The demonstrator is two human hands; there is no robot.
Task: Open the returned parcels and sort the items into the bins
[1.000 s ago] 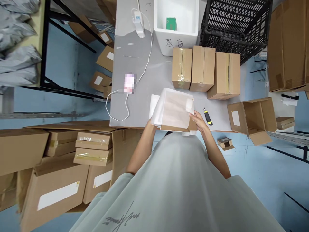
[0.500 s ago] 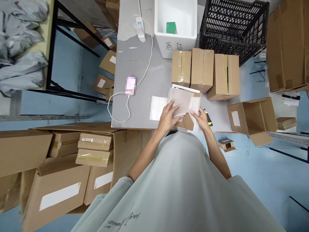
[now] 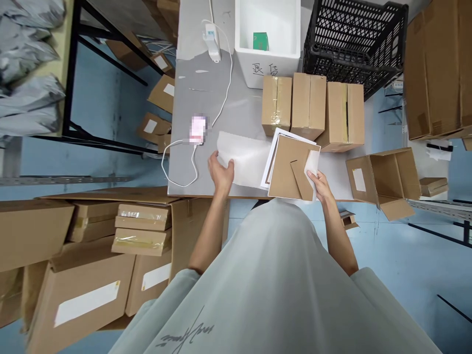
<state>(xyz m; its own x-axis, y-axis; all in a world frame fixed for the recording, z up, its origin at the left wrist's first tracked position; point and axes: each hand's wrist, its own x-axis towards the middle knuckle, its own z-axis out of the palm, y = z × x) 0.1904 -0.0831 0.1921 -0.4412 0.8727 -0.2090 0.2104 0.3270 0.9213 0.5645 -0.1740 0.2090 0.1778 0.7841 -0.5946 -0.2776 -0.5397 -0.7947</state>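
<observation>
A picture frame [image 3: 285,164] lies back up at the table's front edge. Its brown cardboard back has a folding stand flap, and white edges show at its left side. My right hand [image 3: 321,186] is closed on its right edge, thumb over a flap of white wrapping sheet [image 3: 312,162]. More of the thin white sheet [image 3: 247,160] spreads over the table to the left and passes under the frame. My left hand [image 3: 221,172] is at that sheet's left edge, thumb and fingers apart. Whether its fingertips touch the sheet is hard to see.
Three closed cartons [image 3: 309,105] stand behind the frame. Further back are a white bin [image 3: 267,69] with a green box [image 3: 260,41] and a black crate [image 3: 350,54]. A cable [image 3: 194,172] lies at left; an open carton [image 3: 383,179] is at right.
My left hand has moved left, and the white sheet is now unfolded off the frame's back. The frame has shifted right with my right hand. The yellow-and-black cutter is now hidden.
</observation>
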